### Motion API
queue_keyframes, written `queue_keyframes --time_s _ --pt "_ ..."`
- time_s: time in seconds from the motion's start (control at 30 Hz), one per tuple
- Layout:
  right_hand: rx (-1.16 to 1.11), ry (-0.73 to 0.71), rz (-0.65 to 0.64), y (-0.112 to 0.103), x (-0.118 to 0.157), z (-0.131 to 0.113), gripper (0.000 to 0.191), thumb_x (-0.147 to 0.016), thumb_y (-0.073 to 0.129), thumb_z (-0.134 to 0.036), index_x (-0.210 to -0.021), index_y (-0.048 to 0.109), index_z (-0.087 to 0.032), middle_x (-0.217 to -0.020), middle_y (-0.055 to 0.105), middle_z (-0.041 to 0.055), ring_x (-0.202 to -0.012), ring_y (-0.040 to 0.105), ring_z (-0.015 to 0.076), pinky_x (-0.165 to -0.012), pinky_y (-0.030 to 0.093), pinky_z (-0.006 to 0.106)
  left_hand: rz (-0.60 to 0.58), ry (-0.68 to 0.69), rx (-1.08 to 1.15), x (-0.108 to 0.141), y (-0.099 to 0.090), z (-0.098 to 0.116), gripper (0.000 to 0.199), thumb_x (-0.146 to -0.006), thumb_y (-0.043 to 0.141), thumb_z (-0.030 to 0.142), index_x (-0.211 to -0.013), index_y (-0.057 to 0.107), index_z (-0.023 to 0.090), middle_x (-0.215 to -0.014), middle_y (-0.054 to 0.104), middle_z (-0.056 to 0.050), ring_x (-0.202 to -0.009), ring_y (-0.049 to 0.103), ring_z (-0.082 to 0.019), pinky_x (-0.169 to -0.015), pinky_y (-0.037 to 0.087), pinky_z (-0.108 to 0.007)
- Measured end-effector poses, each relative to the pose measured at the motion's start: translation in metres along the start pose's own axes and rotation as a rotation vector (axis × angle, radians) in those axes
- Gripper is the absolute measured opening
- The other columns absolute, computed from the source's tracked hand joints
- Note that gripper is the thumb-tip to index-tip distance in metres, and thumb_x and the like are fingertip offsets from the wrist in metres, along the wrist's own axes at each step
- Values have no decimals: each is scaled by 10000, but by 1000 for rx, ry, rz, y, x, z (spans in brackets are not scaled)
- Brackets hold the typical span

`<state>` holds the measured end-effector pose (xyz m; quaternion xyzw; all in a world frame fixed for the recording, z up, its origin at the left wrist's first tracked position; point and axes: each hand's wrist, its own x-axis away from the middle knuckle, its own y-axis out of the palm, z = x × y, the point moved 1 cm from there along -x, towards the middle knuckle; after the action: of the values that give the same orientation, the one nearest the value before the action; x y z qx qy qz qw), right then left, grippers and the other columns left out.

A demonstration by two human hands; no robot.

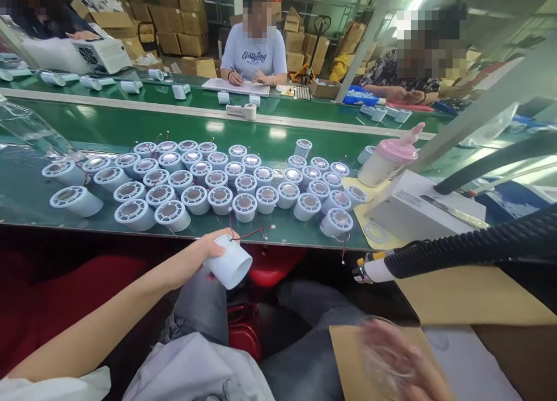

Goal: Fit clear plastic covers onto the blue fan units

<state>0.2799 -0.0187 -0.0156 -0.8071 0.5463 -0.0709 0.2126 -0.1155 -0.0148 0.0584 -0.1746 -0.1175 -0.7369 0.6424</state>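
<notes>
The left hand (pixel 213 249) is holding a pale blue cup (pixel 228 264) just in front of the near edge of the bench (pixel 26 195). Its thumb is pressing on the cup's upper side, and its fingers are curling round behind and underneath, mostly out of sight, so the grip is closing snugly on the wall and leaving the mouth clear.

The cup's long axis is slanting: its far end is lying toward the bench, by the fingers, while its open mouth is facing away from the bench, downward and to the right. Red and black wires (pixel 250 234) are trailing from the far end toward the bench's edge, ending in a small white plug (pixel 273 227).

The right hand (pixel 394 354) is hovering farther from the bench and well to the right, over a cardboard box (pixel 342 354). It is blurring; something clear seems to be showing at its fingers, but I cannot tell how far they are opening or whether they are gripping it. The cup's mouth is thus pointing roughly toward the right hand's side, though the left hand is the nearer one, already touching the cup.

A nozzle (pixel 375 271) on a black hose (pixel 470 244) is jutting in front of the bench, to the right of the cup. Many similar cups (pixel 220 201) are standing or leaning on the bench, beyond the left hand.
</notes>
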Motion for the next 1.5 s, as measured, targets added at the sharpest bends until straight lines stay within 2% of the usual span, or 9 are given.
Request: queue_keyframes --time_s 0.07,0.17,0.33,0.5,0.6,0.8,1.03,1.37,1.5 --pt "214 -251 -99 43 -13 -35 477 -862 523 -438 -1330 486 -356 -1194 609 114 -1029 633 318 -781 569 429 -183 -98 296 -10 16 -13 333 -686 457 443 -838 514 152 -681 522 -19 -531 475 -125 -395 348 -204" --pt "513 -453 -74 84 -36 -73 504 -824 588 -322 -1322 507 -322 -1188 574 136 -1022 597 317 -768 566 439 -452 -259 353 -30 44 -25 305 -684 496 425 -778 546 139 -655 523 -23 -486 458 -110 -329 285 -184" --pt "750 -351 -13 86 -56 -85 461 -801 575 -228 -1260 576 -273 -1294 496 146 -1035 528 327 -766 549 461 -759 -240 -30 -51 71 -16 428 -849 451 526 -836 628 136 -703 583 -31 -440 418 -82 -318 261 -189" --pt "675 -207 -143 76 -54 -74 281 -782 613 -200 -1058 661 -219 -1324 480 126 -1040 519 303 -788 542 439 -759 122 -543 -51 80 4 279 -880 465 349 -862 685 179 -771 634 -11 -618 526 -119 -536 402 -213" --pt "476 -101 -194 77 -48 -66 123 -726 678 -126 -813 663 -211 -1270 498 101 -1095 517 285 -852 521 422 -619 342 -708 -45 85 9 244 -878 472 302 -882 688 190 -890 653 -27 -818 576 -167 -759 423 -258" --pt "65 109 -89 79 -35 -66 154 -881 554 -272 -771 633 -197 -1136 528 88 -1040 567 199 -892 473 341 -314 362 -562 -37 87 -9 410 -736 703 412 -1077 601 209 -1043 600 -37 -930 573 -190 -821 448 -295" --pt "-118 247 113 75 -39 -65 225 -802 523 -239 -600 606 -183 -989 596 72 -851 591 170 -616 486 239 -319 499 -508 -47 89 -34 681 -551 835 442 -1165 622 240 -1115 582 -65 -1031 574 -226 -925 451 -360" --pt "-517 434 190 64 -40 -50 241 -721 622 -279 -498 647 -191 -933 670 76 -929 624 245 -640 563 328 -537 292 -187 -44 100 -41 656 -710 738 230 -1315 484 219 -1299 553 -104 -1132 577 -227 -908 516 -355" --pt "-355 190 25 60 -34 -53 173 -727 725 -307 -890 739 -250 -1220 634 78 -1107 600 275 -885 535 426 -543 150 70 -42 100 -40 645 -724 736 218 -1308 461 216 -1282 565 -103 -1079 604 -201 -917 512 -351"
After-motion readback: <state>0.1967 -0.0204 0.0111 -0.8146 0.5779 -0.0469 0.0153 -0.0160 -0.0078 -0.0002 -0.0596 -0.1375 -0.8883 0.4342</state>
